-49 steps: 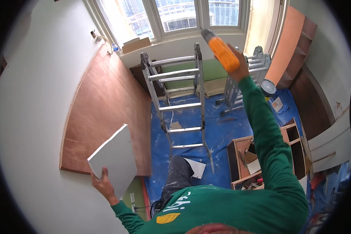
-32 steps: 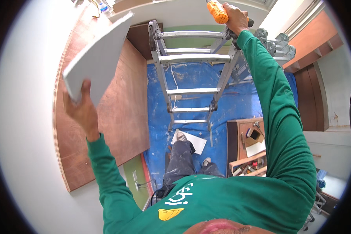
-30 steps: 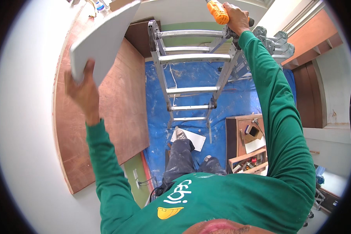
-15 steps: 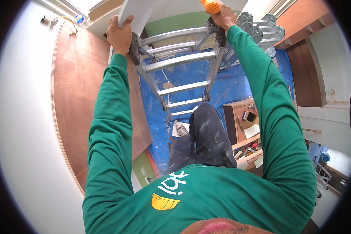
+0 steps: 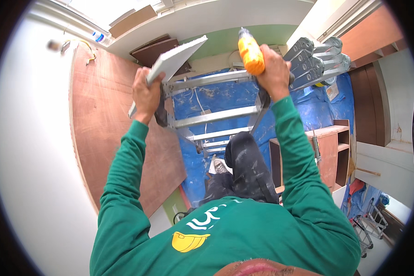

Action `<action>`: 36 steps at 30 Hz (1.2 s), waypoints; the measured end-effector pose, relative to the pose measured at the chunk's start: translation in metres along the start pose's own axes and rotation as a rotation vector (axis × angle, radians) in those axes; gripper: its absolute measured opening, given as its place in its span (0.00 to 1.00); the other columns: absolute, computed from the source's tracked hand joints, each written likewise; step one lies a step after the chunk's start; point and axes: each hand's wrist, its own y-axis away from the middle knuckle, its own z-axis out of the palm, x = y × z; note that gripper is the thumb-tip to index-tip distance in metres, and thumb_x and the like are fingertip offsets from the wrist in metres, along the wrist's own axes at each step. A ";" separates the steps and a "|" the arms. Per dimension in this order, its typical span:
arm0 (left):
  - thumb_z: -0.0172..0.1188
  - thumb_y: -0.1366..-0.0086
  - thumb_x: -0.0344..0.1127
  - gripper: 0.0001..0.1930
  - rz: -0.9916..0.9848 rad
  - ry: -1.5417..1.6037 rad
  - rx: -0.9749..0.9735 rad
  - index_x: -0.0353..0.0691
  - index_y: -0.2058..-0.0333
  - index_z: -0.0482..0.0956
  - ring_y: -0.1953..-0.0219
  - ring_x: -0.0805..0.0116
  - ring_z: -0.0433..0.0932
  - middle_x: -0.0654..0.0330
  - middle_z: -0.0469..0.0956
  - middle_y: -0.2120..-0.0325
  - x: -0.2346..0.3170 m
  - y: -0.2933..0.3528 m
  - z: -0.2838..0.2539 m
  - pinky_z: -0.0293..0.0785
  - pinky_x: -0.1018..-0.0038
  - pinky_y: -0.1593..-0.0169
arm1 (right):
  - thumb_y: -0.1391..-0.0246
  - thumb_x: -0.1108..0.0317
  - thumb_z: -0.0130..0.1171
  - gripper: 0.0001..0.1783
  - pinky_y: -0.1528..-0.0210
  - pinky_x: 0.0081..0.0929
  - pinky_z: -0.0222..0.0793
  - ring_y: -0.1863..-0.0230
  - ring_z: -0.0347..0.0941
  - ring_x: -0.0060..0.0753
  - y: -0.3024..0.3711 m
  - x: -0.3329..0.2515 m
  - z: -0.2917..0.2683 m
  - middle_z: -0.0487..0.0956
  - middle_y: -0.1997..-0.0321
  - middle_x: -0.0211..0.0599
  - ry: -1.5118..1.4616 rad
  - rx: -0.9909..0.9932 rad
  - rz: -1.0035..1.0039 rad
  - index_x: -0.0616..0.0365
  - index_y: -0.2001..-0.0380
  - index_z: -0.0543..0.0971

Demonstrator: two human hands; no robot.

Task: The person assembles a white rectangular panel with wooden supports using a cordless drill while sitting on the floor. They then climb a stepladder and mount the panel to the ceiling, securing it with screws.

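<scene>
Underfoot: blue sheeting (image 5: pixel 315 108), stained | Left: large brown plywood panel (image 5: pixel 110 115) | Near window (image 5: pixel 101 11): blue-labelled bottle (image 5: pixel 98 36) | Right: folded metal ladder (image 5: pixel 307 48), wooden cabinet (image 5: pixel 328 158)

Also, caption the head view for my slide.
Left hand holding a white board, right hand an orange power drill, by a metal folding ladder.

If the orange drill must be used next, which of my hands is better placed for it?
Probably your right: the right hand holds the orange drill by its rear part, with the nose pointing away from you. Your left hand is occupied, gripping the white board.
</scene>
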 end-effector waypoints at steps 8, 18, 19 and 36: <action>0.66 0.36 0.31 0.05 -0.104 -0.132 -0.081 0.42 0.62 0.79 0.64 0.48 0.78 0.55 0.74 0.68 0.004 -0.002 -0.003 0.73 0.57 0.61 | 0.46 0.66 0.65 0.22 0.51 0.42 0.61 0.53 0.77 0.42 0.001 -0.006 -0.007 0.79 0.58 0.34 -0.027 -0.043 0.084 0.51 0.47 0.75; 0.64 0.39 0.30 0.08 -0.159 -0.222 -0.150 0.45 0.60 0.81 0.59 0.53 0.79 0.59 0.75 0.67 0.008 -0.018 0.000 0.72 0.59 0.56 | 0.47 0.62 0.67 0.27 0.51 0.42 0.60 0.52 0.76 0.39 -0.013 -0.005 -0.004 0.78 0.57 0.32 0.057 -0.167 0.065 0.52 0.44 0.75; 0.64 0.39 0.29 0.09 -0.177 -0.220 -0.151 0.45 0.60 0.81 0.59 0.53 0.79 0.59 0.75 0.66 0.008 -0.018 -0.001 0.72 0.59 0.56 | 0.48 0.61 0.68 0.27 0.51 0.43 0.61 0.51 0.77 0.41 -0.013 -0.005 -0.003 0.79 0.57 0.33 0.076 -0.184 0.072 0.52 0.45 0.75; 0.64 0.43 0.25 0.22 -0.362 -0.088 -0.082 0.56 0.51 0.87 0.57 0.59 0.77 0.63 0.74 0.67 0.003 -0.012 -0.002 0.69 0.60 0.55 | 0.46 0.58 0.69 0.17 0.53 0.53 0.69 0.52 0.82 0.52 -0.035 -0.071 -0.089 0.84 0.58 0.43 0.056 -0.334 0.190 0.48 0.55 0.77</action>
